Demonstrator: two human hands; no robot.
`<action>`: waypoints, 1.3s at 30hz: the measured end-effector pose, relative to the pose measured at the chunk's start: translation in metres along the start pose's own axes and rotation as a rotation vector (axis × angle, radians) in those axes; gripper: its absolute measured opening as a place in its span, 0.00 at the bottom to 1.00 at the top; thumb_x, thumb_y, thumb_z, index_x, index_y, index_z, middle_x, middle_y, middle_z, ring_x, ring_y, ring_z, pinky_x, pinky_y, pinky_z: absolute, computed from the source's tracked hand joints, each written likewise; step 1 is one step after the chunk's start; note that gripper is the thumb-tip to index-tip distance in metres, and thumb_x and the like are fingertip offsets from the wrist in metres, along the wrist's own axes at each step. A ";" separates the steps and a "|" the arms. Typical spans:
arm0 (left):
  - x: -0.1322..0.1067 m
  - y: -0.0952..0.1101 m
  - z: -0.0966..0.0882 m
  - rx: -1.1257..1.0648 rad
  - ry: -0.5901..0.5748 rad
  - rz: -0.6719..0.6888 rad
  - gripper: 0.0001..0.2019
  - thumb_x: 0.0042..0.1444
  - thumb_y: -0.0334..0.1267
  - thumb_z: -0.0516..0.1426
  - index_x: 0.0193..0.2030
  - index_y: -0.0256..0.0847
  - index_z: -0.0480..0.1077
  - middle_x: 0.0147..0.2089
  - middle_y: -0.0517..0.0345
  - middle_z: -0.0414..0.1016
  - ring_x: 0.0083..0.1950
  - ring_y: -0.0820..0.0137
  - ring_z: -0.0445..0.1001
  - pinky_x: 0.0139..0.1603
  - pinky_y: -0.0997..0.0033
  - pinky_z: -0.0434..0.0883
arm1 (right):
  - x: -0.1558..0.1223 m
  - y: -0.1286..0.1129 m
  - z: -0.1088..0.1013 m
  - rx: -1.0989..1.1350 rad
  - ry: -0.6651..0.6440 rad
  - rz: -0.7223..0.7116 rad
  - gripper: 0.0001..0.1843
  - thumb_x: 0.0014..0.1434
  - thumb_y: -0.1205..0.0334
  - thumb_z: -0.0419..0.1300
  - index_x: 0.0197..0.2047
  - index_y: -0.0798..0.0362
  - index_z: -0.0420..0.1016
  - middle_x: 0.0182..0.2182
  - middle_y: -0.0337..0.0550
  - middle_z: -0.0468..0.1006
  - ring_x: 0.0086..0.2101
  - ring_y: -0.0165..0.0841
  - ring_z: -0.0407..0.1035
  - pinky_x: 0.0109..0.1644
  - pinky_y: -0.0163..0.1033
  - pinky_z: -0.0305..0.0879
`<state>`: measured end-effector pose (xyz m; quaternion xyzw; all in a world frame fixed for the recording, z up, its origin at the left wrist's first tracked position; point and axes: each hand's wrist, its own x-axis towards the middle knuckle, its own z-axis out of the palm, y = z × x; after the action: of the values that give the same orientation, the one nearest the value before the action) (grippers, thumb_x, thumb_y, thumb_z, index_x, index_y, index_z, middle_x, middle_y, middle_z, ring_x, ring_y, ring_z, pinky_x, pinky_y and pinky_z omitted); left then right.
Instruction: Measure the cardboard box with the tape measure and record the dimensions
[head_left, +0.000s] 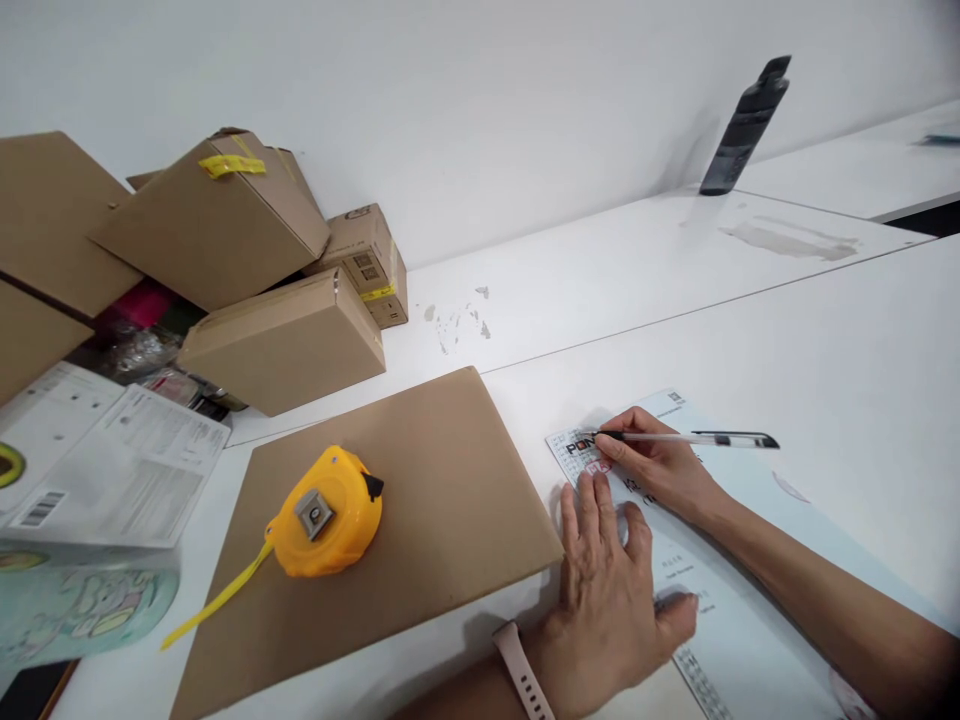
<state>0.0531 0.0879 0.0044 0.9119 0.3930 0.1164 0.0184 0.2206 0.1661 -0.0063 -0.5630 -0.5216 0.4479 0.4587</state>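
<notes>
My right hand (660, 462) pinches a clear pen with a black cap (697, 438), its tip on the top left corner of a printed white form (742, 620) lying on the table. Flat on that form rests my left hand (611, 580), fingers stretched out and holding the sheet down; a pale watch strap (521, 672) circles its wrist. Left of the form lies a flat brown cardboard box (450, 500) with a yellow tape measure (326, 512) sitting on it, a short length of yellow tape pulled out toward the left.
Several brown cardboard boxes (225, 220) are stacked against the wall at the back left. A white printed box (97, 465) and other packages sit at the left edge. A dark bottle-like object (746, 125) leans at the back right on the white table (825, 330).
</notes>
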 end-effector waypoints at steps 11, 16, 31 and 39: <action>0.000 -0.001 0.002 0.004 0.027 0.014 0.38 0.67 0.61 0.46 0.66 0.25 0.62 0.72 0.18 0.57 0.77 0.41 0.49 0.72 0.38 0.59 | -0.004 -0.008 0.001 -0.340 0.011 -0.064 0.13 0.62 0.50 0.57 0.29 0.47 0.63 0.17 0.30 0.60 0.19 0.28 0.52 0.24 0.37 0.51; 0.000 0.000 0.001 0.008 0.027 0.009 0.38 0.67 0.61 0.47 0.66 0.24 0.63 0.71 0.19 0.59 0.77 0.41 0.51 0.72 0.38 0.60 | -0.003 -0.006 0.003 -0.360 0.006 -0.088 0.12 0.61 0.52 0.56 0.29 0.47 0.62 0.16 0.29 0.59 0.19 0.28 0.52 0.23 0.37 0.50; 0.000 0.000 0.001 -0.007 -0.013 0.005 0.38 0.69 0.60 0.44 0.68 0.25 0.60 0.73 0.21 0.57 0.78 0.42 0.48 0.73 0.37 0.58 | -0.003 -0.007 0.004 -0.347 0.007 -0.081 0.12 0.61 0.53 0.57 0.29 0.47 0.62 0.17 0.29 0.59 0.19 0.27 0.51 0.23 0.36 0.49; -0.001 0.000 0.001 0.016 -0.011 0.008 0.38 0.69 0.60 0.43 0.69 0.25 0.60 0.74 0.22 0.56 0.78 0.42 0.48 0.73 0.38 0.59 | -0.002 -0.006 0.003 -0.343 0.007 -0.076 0.14 0.60 0.52 0.58 0.28 0.47 0.61 0.16 0.29 0.58 0.19 0.27 0.51 0.23 0.36 0.49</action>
<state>0.0528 0.0875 0.0034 0.9142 0.3904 0.1083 0.0129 0.2162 0.1641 -0.0013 -0.6143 -0.6098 0.3327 0.3743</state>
